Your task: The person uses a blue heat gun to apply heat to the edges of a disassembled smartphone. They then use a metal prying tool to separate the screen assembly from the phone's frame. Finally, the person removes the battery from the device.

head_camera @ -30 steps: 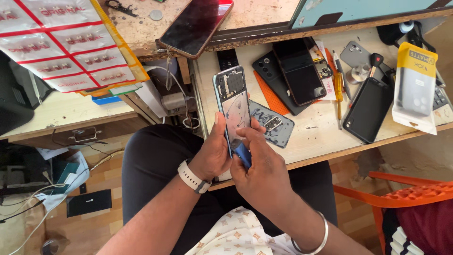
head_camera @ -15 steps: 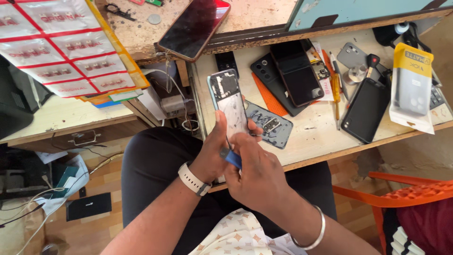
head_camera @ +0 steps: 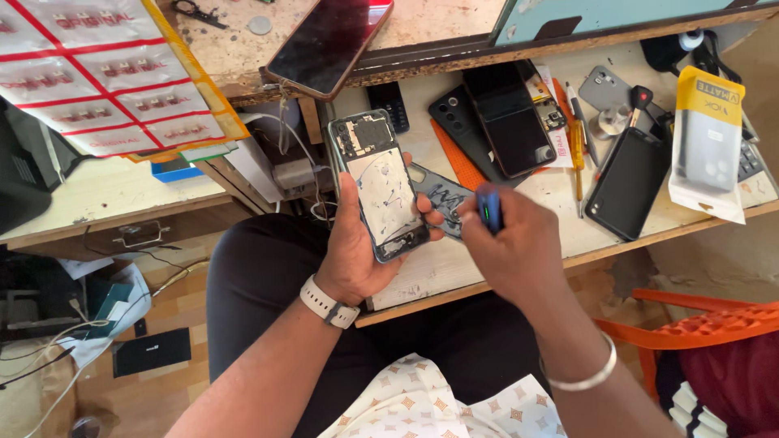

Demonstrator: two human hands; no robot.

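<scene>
Head view, from left to right: a large plastic sheet with red grid lines and small packets (head_camera: 105, 73) lies at the far left, overhanging a pale side table (head_camera: 97, 195). Beside it, on a raised wooden shelf (head_camera: 438, 20), a dark smartphone with a red edge (head_camera: 329, 40) rests face up, jutting over the shelf's near edge. Below it, the left hand (head_camera: 357, 251), a white watch at its wrist, grasps an opened smartphone with its back cover off (head_camera: 377, 195), thumb on the left edge and fingers wrapped round the right; the phone is held upright just above the near edge of the light wooden table (head_camera: 560, 203). Just right of it, the right hand (head_camera: 515, 251) is clenched around a small blue tool with a green light (head_camera: 488, 208), apart from the phone. Behind both hands a grey phone back cover (head_camera: 438, 199) lies on the table. Farther right sit a black phone on an orange mat (head_camera: 507, 118), a yellow-handled screwdriver (head_camera: 576, 154), another black phone (head_camera: 629, 182) and a yellow-topped retail packet (head_camera: 706, 142). An orange plastic chair (head_camera: 706, 324) stands at the near right.
</scene>
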